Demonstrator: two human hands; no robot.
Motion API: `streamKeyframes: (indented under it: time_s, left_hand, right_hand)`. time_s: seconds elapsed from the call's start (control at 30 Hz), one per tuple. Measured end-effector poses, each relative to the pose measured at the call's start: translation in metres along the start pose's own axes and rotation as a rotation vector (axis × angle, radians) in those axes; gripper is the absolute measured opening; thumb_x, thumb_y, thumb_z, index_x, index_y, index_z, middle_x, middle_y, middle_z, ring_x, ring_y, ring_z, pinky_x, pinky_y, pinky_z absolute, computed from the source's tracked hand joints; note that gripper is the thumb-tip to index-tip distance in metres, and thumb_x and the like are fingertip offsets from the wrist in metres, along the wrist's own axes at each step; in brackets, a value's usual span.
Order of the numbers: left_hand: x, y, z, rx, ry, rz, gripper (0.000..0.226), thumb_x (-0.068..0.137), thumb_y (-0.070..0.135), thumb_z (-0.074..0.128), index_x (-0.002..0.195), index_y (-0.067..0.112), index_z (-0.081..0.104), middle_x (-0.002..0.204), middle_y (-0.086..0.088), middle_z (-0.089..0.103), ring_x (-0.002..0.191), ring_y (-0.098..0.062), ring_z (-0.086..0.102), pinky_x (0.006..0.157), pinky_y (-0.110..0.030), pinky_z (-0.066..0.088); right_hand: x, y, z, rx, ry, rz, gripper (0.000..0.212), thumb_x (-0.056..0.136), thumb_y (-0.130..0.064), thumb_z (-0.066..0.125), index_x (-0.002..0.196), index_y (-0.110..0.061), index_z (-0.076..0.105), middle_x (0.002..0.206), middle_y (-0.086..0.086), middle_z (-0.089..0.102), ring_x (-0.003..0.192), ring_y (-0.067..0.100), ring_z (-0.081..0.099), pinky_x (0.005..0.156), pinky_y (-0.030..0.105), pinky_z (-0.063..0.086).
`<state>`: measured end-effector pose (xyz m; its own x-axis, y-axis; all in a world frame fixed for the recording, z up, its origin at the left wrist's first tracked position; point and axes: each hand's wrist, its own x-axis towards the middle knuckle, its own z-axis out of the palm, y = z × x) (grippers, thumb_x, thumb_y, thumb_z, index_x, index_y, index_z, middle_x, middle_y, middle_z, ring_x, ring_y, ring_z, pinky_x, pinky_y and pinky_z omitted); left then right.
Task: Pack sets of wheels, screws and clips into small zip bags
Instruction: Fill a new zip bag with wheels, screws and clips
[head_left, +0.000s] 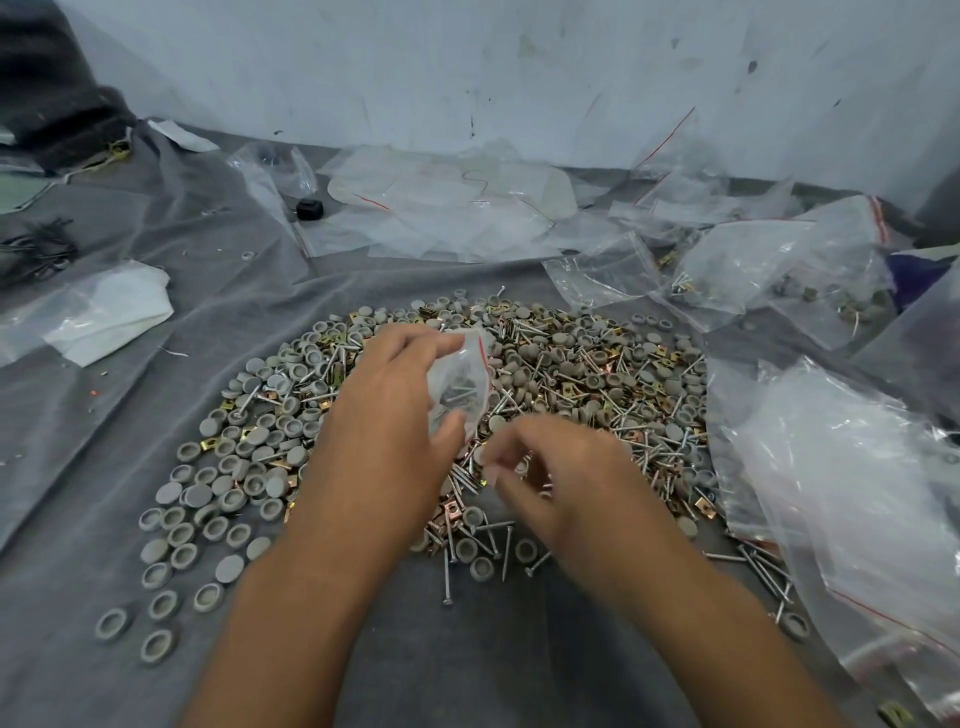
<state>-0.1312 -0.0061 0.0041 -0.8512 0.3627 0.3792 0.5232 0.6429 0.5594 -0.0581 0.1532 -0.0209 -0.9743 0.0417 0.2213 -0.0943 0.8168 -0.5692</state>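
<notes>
Wheels (223, 488), little grey round ones, are spread over the 9 o'clock side of the pile on the grey cloth (78, 426), some cup-side up, some flat-side up. Next over, the left hand (395, 415) reaches in from 6 o'clock, forearm angled up toward 1 o'clock, fingers and thumb curled round a small zip bag (462, 384). That bag sits right at the centre, above the heap, long axis running roughly 12 to 6, red zip edge toward 3 o'clock, a few screws visible inside. The right hand (550, 478) is just below it at 4 o'clock, fingertips bunched like a pinch; too blurry to tell if it's holding anything. Loose screws (649, 431) and brass clips (704, 506) thicken toward 3 o'clock, pointing every which way.
</notes>
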Motion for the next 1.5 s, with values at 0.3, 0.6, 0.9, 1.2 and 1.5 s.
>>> streamKeyframes:
  time_s: [0.3, 0.6, 0.9, 1.2, 1.5]
  left_hand:
    - [0.000, 0.001, 0.001, -0.001, 0.016, -0.021, 0.061, 0.078, 0.015, 0.082, 0.134, 0.025, 0.059, 0.121, 0.017, 0.049, 0.082, -0.002, 0.046, 0.078, -0.006, 0.035]
    - [0.001, -0.001, 0.001, -0.009, 0.009, -0.021, 0.061, 0.077, 0.014, 0.081, 0.134, 0.023, 0.060, 0.120, 0.016, 0.049, 0.084, -0.002, 0.046, 0.085, -0.001, 0.031]
    - [0.000, 0.000, 0.002, -0.016, 0.010, -0.036, 0.061, 0.079, 0.016, 0.080, 0.135, 0.026, 0.059, 0.121, 0.018, 0.048, 0.087, -0.002, 0.047, 0.086, -0.016, 0.035]
    - [0.000, 0.003, 0.005, 0.023, -0.010, -0.026, 0.061, 0.081, 0.021, 0.080, 0.137, 0.027, 0.056, 0.121, 0.019, 0.046, 0.089, -0.002, 0.046, 0.075, -0.007, 0.034]
    - [-0.001, 0.004, 0.004, 0.013, -0.040, 0.003, 0.057, 0.083, 0.022, 0.078, 0.136, 0.028, 0.057, 0.122, 0.021, 0.047, 0.085, -0.002, 0.049, 0.081, -0.011, 0.039]
  right_hand:
    - [-0.002, -0.005, 0.020, -0.115, -0.257, 0.055, 0.017, 0.090, -0.042, 0.067, 0.104, -0.038, 0.057, 0.101, -0.021, 0.054, 0.096, 0.001, 0.048, 0.075, 0.027, 0.042]
    - [-0.002, -0.001, 0.016, -0.110, -0.274, 0.054, 0.010, 0.094, -0.030, 0.061, 0.102, -0.036, 0.059, 0.103, -0.017, 0.049, 0.103, 0.005, 0.046, 0.081, 0.032, 0.045]
    - [-0.001, 0.002, 0.011, 0.001, -0.231, -0.020, 0.013, 0.099, -0.033, 0.058, 0.107, -0.043, 0.059, 0.103, -0.019, 0.051, 0.099, 0.002, 0.052, 0.086, 0.035, 0.050]
    - [-0.012, -0.013, 0.017, -0.175, -0.313, -0.074, 0.016, 0.095, -0.044, 0.061, 0.108, -0.035, 0.063, 0.097, -0.014, 0.049, 0.097, 0.010, 0.054, 0.082, 0.031, 0.048]
    - [-0.002, -0.009, -0.010, 0.143, 0.336, -0.233, 0.009, 0.101, -0.027, 0.061, 0.104, -0.022, 0.068, 0.097, -0.017, 0.053, 0.090, -0.003, 0.055, 0.078, 0.010, 0.039]
